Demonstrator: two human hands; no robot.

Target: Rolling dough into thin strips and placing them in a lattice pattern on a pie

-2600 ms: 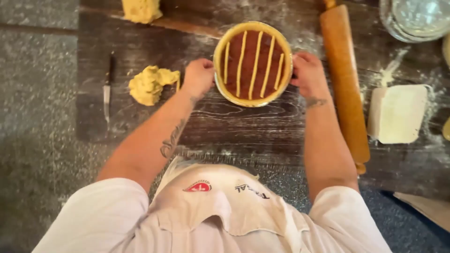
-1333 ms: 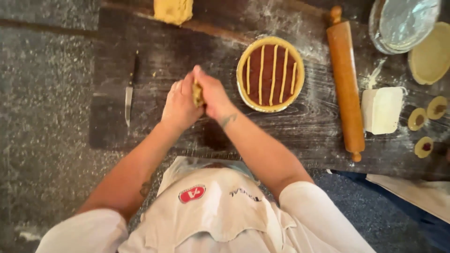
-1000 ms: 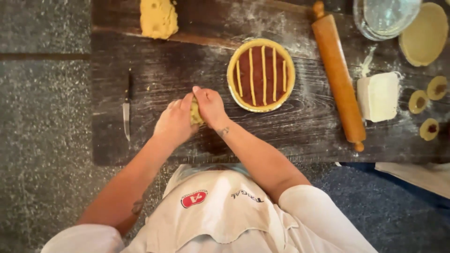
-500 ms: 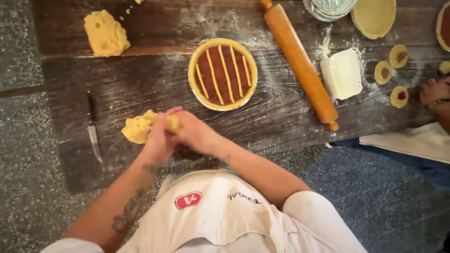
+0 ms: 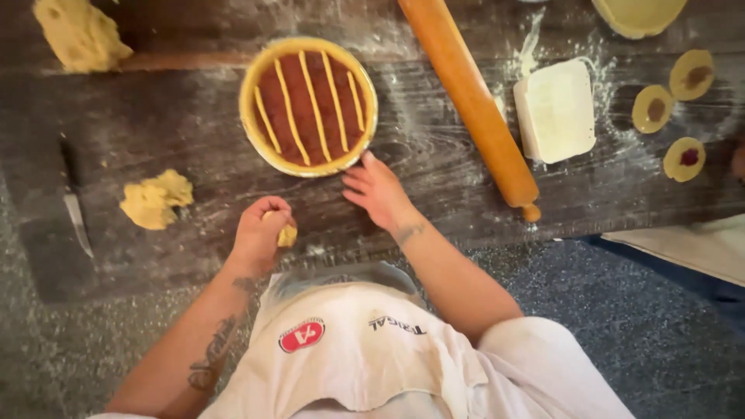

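My left hand [image 5: 260,229] is closed around a small dough piece [image 5: 286,235]; my right hand [image 5: 378,188] lies open on the table [image 5: 194,132], fingertips beside the jam tart [image 5: 308,105].

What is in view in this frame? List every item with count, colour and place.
tart: 1, red filling under yellow strips, centre of the board
small dough piece: 1, yellow, in the left hand
dough lump: 1, yellow, left of the hands
large dough mass: 1, yellow, top left
knife: 1, dark handle, far left
rolling pin: 1, wooden, right of the tart
white block: 1, on the floured patch
small tartlets: 3, yellow, far right
wooden board: 1, dark
left hand: closed on the small dough piece
right hand: open, just below the tart's rim
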